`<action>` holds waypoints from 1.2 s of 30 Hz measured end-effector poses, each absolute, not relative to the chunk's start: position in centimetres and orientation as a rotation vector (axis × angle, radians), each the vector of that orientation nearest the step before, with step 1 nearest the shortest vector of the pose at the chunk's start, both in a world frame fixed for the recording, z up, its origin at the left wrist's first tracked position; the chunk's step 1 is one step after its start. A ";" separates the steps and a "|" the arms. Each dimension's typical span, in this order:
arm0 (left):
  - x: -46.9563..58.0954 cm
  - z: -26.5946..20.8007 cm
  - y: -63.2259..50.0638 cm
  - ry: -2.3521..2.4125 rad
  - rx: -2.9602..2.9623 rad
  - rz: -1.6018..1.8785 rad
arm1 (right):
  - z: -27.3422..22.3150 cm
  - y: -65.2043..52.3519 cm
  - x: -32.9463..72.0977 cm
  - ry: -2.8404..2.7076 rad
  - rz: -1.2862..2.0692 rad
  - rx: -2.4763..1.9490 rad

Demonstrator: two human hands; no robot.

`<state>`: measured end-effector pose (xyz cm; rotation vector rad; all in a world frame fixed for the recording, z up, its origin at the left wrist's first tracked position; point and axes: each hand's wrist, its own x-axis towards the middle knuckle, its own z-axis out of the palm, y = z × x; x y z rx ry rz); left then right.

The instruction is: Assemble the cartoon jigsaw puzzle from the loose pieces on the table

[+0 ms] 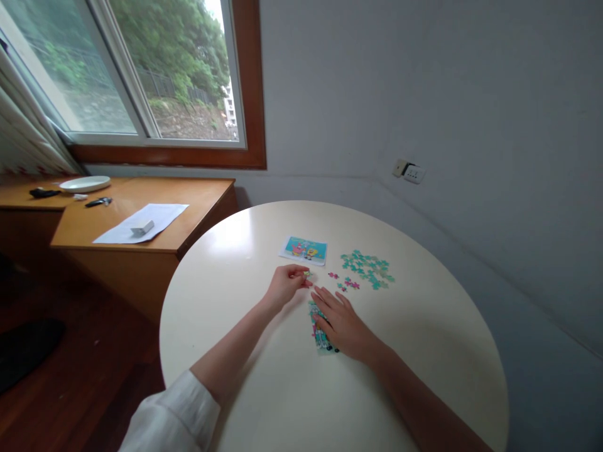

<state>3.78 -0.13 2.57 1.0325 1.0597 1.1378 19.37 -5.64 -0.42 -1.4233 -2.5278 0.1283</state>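
My left hand pinches a small puzzle piece between thumb and fingers, just above the table. Nearer to me, my right hand lies with fingers stretched out over a partly joined puzzle, hiding much of it. Several loose pink and teal pieces lie beyond my right fingertips. A picture card with cartoon figures on a blue ground rests past my left hand.
A pile of teal puzzle pieces spreads to the right on the round white table. To the left stands a wooden desk with a paper sheet, a small grey box and a white plate. A wall socket is at right.
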 end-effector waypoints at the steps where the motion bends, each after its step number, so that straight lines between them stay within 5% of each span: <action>1: 3.8 2.5 -0.2 1.076 1.034 1.112 | -0.6 -5.4 19.7 -2.530 0.133 -1.414; 16: 3.4 2.5 -2.3 0.979 1.270 0.523 | -1.9 -3.0 22.6 -2.327 0.166 -1.290; 36: 3.7 3.1 -4.1 1.016 1.494 0.270 | -1.5 -3.3 22.3 -2.273 0.282 -1.337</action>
